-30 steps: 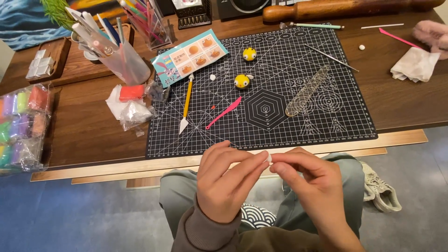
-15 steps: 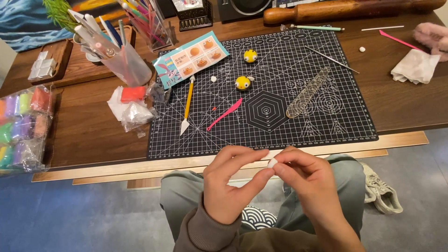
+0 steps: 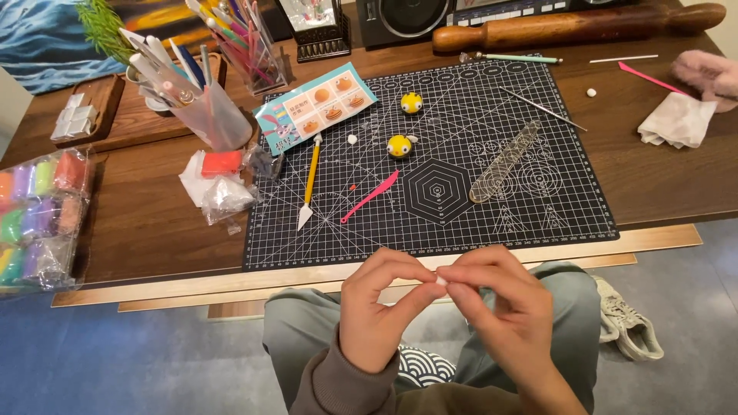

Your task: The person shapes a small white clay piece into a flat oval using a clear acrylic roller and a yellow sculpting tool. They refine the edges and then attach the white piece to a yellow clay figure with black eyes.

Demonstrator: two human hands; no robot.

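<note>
My left hand and my right hand meet in front of the table edge, above my lap. Together their fingertips pinch a tiny white lump of clay. On the black cutting mat lie two small yellow clay figures, a pink plastic tool, a yellow-handled knife tool and a clear ruler-like strip. A small white clay bit sits near the nearer figure.
A clear cup of tools and plastic bags of clay stand left of the mat. Coloured clay packs lie at far left. A wooden rolling pin lies at the back. Another person's hand rests by a white cloth.
Both hands have kept working the white lump between the fingertips, staying close together in front of the table edge. Things on the table have not moved.
</note>
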